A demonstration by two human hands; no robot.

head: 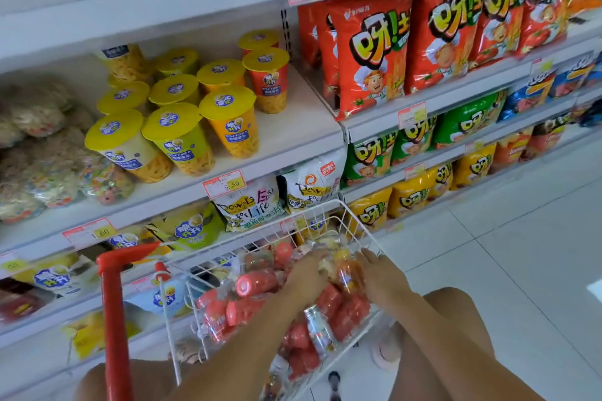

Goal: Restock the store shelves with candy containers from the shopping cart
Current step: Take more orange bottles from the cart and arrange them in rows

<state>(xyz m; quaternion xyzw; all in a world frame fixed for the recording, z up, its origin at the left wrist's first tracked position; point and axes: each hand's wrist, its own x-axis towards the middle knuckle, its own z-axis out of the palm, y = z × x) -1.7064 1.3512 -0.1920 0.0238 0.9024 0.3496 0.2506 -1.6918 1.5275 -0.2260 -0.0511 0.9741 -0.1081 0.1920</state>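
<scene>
Shelving (pixel 303 127), white, several tiers, fills the left and top of the view. White tiled floor (pixel 521 238) at right. Shopping cart (pixel 340 202), white wire basket, stands just beside the lower shelves, with its red handle (pixel 114 319) at lower left.

Red chip bags (pixel 371 58) stand upright in a row on the upper right tier, green bags (pixel 465 120) on the tier below, yellow bags (pixel 410 195) lowest. Yellow-lidded snack cups (pixel 228 117) are grouped on the middle-left shelf, most upright, the front ones leaning in this wide view. Clear bags of colourful puffed snacks (pixel 49 172) lie left of the cups, blurred. White printed bags (pixel 250 205) sit on the tier under the cups, behind the cart's far rim. Price tag (pixel 224 184) is clipped to the shelf edge below the cups.

Candy containers (pixel 257 283), red-capped, lie piled on their sides inside the cart basket, filling most of it.

Both bare forearms reach down into the basket. Left hand (pixel 306 273) has fingers curled on one side of a clear candy container (pixel 342 267) with orange contents, on top of the pile. Right hand (pixel 381 277) grips its other side, fingers bent over it, thumb not seen. Container sits between the two hands, touching both; whether lifted off the pile or resting on it, cannot tell, motion blur.
</scene>
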